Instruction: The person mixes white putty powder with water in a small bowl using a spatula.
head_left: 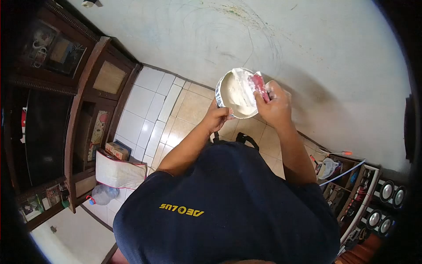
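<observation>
My left hand is closed on the near left rim of a round white bowl with a dark pattern on its outside. Thick, off-white paste fills part of the bowl and coats its inner wall. In my right hand is a red putty scraper, smeared with white paste and held over the bowl's right side. White smears also mark the fingers of that hand. The scraper's far edge is covered by paste, so I cannot see it fully.
A pale wall with scuffs and cracks rises just ahead. Dark wooden cabinets stand on the left, with a large plastic bottle near them. Tiled floor lies below. Shelves and round speakers are at the right.
</observation>
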A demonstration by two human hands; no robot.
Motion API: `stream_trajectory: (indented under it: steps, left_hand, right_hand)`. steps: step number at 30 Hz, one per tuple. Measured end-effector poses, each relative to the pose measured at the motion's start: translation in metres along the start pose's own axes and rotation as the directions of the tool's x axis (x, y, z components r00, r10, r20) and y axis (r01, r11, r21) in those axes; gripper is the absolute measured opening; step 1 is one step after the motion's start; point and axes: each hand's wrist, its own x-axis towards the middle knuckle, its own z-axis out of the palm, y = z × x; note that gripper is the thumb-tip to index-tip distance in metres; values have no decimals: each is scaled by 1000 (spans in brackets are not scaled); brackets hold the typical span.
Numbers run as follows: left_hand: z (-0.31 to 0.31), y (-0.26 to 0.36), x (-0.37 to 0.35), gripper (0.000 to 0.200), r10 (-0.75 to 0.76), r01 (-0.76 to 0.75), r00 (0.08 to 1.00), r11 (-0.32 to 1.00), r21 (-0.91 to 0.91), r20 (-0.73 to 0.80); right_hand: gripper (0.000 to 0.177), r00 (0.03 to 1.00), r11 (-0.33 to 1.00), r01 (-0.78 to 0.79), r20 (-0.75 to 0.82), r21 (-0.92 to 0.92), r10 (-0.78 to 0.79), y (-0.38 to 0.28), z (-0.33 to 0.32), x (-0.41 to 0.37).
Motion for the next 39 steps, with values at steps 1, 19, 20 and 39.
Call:
stream_trajectory:
  steps: [1,19,20,39]
  left_hand:
    - [2,1,-2,80,6,-6,1000,1000,-4,-5]
    - [-1,2,5,82,39,-34,999,989,145,-31]
    - [-4,1,9,81,56,-48,998,981,188,-37]
    - [10,10,8,79,69,-53,995,979,196,-76]
  right_hand:
    - [21,999,1000,25,-40,1,-25,-2,-3,0]
    - [22,996,999,33,-82,8,-32,16,-3,-14]
    - [22,997,999,35,-65,9,-35,14,-6,-14]
    - [21,953,940,-295,12,-172,301,15,2,18]
